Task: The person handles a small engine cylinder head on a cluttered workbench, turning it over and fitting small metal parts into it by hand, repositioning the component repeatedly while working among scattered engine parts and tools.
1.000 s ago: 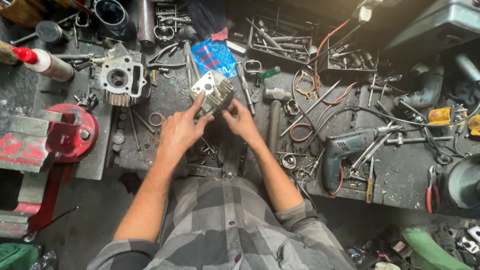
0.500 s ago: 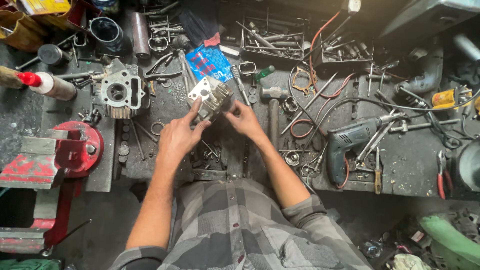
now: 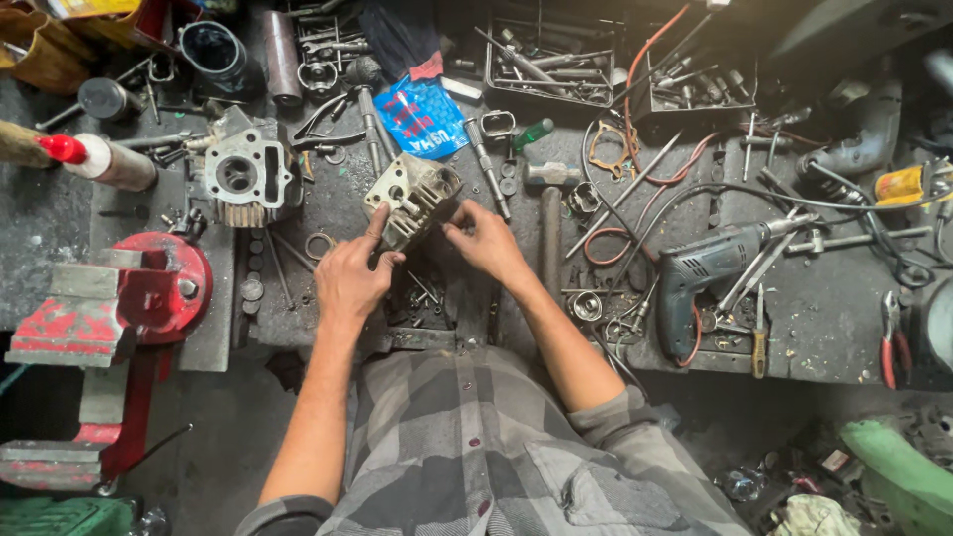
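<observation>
We hold a small cast-metal engine head [image 3: 412,199] between both hands, near the middle of the workbench [image 3: 844,328], a little in from its front edge. The part is dull grey aluminium, blocky, with cooling fins along one side and round bores in its upper face. Our left hand [image 3: 352,278] grips its lower left side, index finger stretched up along the casting. Our right hand [image 3: 488,241] closes its fingers on the lower right corner.

The bench top is dark, oily and gritty. Just behind the part lies a crumpled glossy blue packet [image 3: 422,114] with red and white print. Toward the left edge sits a second finned grey casting [image 3: 243,179] with a large round bore. Beyond it lies a bottle with a red cap [image 3: 99,159]. At the front left corner stands a red-painted vise [image 3: 129,308], its paint chipped. To the right lie a steel hammer [image 3: 548,213], a grey-blue electric drill [image 3: 710,278] with coiled cable, and red-handled pliers [image 3: 890,337] near the right edge.
</observation>
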A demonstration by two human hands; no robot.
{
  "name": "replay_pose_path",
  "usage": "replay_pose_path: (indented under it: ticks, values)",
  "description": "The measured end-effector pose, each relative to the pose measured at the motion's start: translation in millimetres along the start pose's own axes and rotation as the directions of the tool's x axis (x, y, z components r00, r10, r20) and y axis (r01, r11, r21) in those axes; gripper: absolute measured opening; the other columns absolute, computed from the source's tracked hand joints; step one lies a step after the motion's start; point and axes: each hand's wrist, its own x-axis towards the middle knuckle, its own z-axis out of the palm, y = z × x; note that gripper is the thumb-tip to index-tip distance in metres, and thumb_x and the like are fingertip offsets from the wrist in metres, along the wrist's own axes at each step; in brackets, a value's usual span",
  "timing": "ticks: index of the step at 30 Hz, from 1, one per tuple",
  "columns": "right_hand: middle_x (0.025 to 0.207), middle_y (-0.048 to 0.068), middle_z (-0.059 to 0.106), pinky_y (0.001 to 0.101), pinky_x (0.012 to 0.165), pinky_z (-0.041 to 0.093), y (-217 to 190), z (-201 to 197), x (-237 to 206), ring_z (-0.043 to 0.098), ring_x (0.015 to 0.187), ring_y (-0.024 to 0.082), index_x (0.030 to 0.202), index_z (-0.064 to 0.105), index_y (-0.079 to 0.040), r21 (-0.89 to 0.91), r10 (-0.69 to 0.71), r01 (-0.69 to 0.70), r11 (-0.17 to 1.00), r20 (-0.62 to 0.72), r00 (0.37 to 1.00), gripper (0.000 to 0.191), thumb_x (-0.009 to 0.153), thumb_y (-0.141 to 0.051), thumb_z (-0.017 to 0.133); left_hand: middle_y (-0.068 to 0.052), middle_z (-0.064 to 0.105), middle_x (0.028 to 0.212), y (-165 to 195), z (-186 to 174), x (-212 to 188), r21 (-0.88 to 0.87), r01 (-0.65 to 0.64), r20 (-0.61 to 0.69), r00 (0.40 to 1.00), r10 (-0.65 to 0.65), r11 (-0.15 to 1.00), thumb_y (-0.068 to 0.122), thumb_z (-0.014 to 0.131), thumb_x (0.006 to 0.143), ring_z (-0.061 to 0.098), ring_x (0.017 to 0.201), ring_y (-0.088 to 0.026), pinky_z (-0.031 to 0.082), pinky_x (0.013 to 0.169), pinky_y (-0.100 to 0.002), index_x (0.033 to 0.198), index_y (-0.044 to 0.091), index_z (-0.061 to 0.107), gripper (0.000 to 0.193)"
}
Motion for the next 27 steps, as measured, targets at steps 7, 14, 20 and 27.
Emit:
replay_pose_path:
  ticks: [7,14,20,27]
  values:
    - [0.104,0.019,0.073,0.0426,0.079,0.056,-12,-10,-12,0.073,0.092,0.034,0.120,0.065,-0.005,-0.038,-0.101,0.110,0.993,0.172,0.980,0.031,0.098,-0.027,0.066,-0.006,0.074,0.090,-4,3,0,-0.009,-0.026,-0.026,0.999,0.025,1.000,0.037,0.079,0.083,0.066,0.083,-0.029,0.049,0.077,-0.045,0.155,0.036,0.049,0.078]
    - [0.102,0.019,0.075,0.0453,0.077,0.056,-49,-23,-12,0.073,0.092,0.039,0.115,0.059,-0.002,-0.056,-0.064,0.066,0.996,0.047,0.997,0.033,0.093,-0.025,0.070,-0.008,0.076,0.101,8,-8,8,-0.077,0.117,0.074,0.991,-0.111,0.990,0.041,0.080,0.083,0.070,0.089,-0.034,0.055,0.080,-0.048,0.151,0.043,0.050,0.074]
    - [0.084,0.024,0.072,0.0508,0.075,0.052,-45,-16,-4,0.068,0.086,0.044,0.109,0.062,-0.003,-0.269,0.012,0.023,0.963,0.129,0.992,0.026,0.093,-0.022,0.071,-0.010,0.076,0.113,10,-17,23,-0.127,0.240,0.195,0.957,-0.213,0.962,0.041,0.079,0.083,0.070,0.104,-0.037,0.055,0.086,-0.048,0.149,0.046,0.049,0.073]
    - [0.081,0.006,0.076,0.0328,0.063,0.050,-2,-14,14,0.064,0.072,0.012,0.094,0.062,-0.003,0.171,-0.030,-0.037,0.985,0.376,0.926,0.022,0.101,-0.023,0.066,-0.009,0.076,0.114,8,-21,28,-0.162,0.245,0.225,0.952,-0.206,0.956,0.039,0.079,0.081,0.070,0.106,-0.037,0.054,0.089,-0.047,0.148,0.048,0.048,0.074]
